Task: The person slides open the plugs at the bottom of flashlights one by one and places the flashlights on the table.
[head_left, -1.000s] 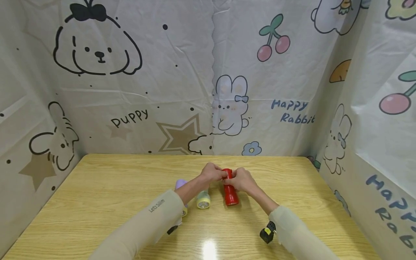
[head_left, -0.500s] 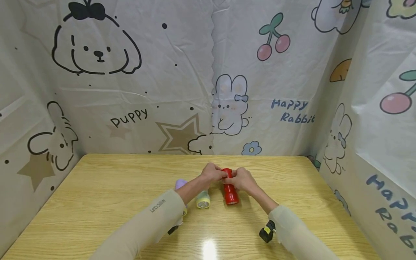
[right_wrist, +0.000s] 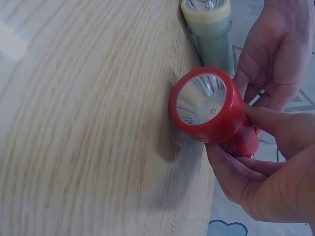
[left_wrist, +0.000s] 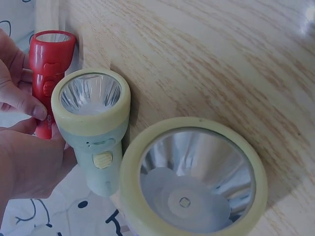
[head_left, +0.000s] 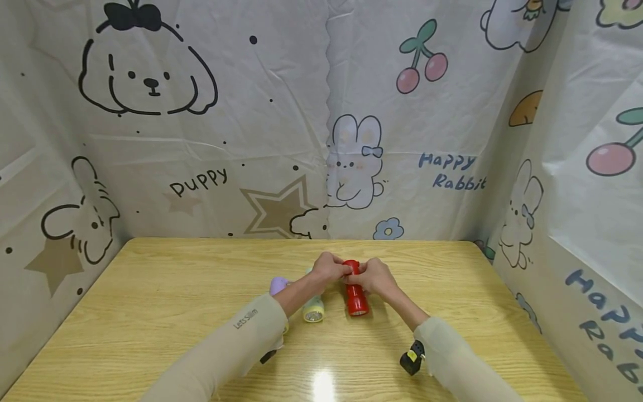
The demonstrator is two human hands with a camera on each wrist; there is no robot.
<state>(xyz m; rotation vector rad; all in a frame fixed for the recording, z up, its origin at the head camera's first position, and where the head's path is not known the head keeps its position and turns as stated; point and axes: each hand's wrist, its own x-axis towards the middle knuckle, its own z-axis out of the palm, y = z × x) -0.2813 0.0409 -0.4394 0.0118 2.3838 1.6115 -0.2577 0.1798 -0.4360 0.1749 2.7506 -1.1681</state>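
Note:
A red flashlight point(head_left: 358, 304) lies on the table with its lens end toward me. My right hand point(head_left: 377, 276) grips its body between thumb and fingers, as the right wrist view shows around the red barrel point(right_wrist: 241, 142). At the tail end, my left hand point(head_left: 329, 267) pinches the flashlight between thumb and finger. A pale green flashlight point(left_wrist: 98, 127) with a yellow rim lies just left of the red one, beside my left hand. Farther left is a purple flashlight point(head_left: 278, 285), partly hidden by my left forearm; its yellow-rimmed lens point(left_wrist: 184, 201) looms large in the left wrist view.
The wood-grain table point(head_left: 191, 279) ends at a cartoon-printed cloth backdrop point(head_left: 281, 128) behind and on both sides. A black wrist device point(head_left: 413, 357) hangs at my right sleeve.
Both hands keep their hold on the red flashlight, with hardly any movement. The head view has shifted very slightly.

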